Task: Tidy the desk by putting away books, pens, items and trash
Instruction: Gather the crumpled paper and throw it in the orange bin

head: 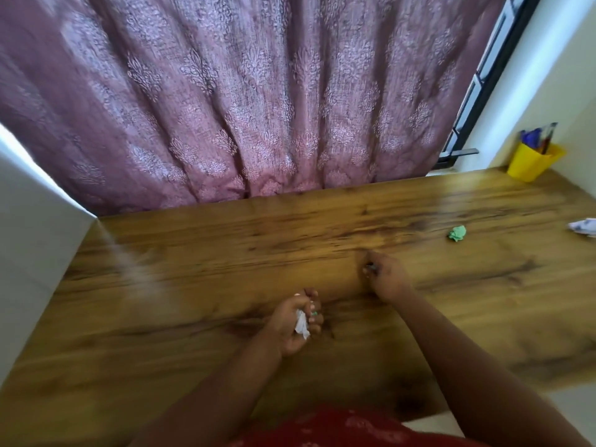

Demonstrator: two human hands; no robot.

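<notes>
My left hand point(298, 324) hovers over the near middle of the wooden desk point(193, 253), fingers curled round crumpled white paper point(302, 324) with a bit of green showing. My right hand point(385, 277) lies a little farther out on the desk, its fingertips pinching something small and dark that the blur hides. A crumpled green paper ball point(457, 233) sits on the desk to the right, apart from both hands. A crumpled white paper point(583, 228) lies at the right edge of the view.
A yellow pen cup point(532, 164) with several pens stands at the desk's back right corner. A mauve patterned curtain point(242, 108) hangs along the back edge. A white wall point(32, 237) bounds the desk on the left; a window frame point(477, 91) shows at the right.
</notes>
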